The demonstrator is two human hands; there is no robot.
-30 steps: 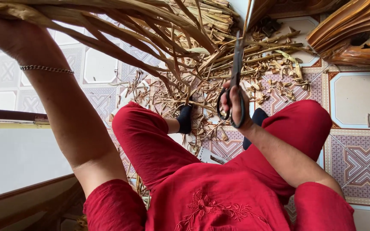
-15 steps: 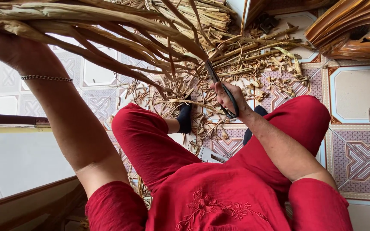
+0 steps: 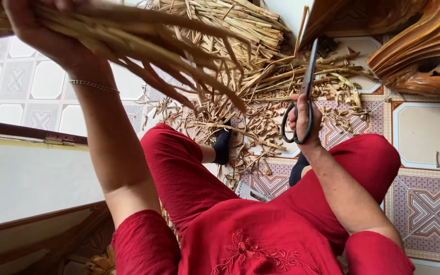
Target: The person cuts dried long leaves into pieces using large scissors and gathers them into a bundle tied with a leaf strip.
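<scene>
My left hand is raised at the upper left and grips a thick bundle of dried straw-coloured leaves, whose ends fan out to the right. My right hand holds black-handled scissors with fingers through the loops; the blades point up and away, closed or nearly so, apart from the bundle's tips. A thin bracelet circles my left wrist. I sit in red clothes, legs bent, with dark socks.
A heap of cut dried leaf scraps covers the patterned floor tiles in front of my legs. Carved wooden furniture stands at the upper right. A wooden frame with a pale panel lies at the left.
My right hand has swung the scissors from a slant toward the bundle to upright and farther right. The left hand has lifted the bundle higher, nearer the camera.
</scene>
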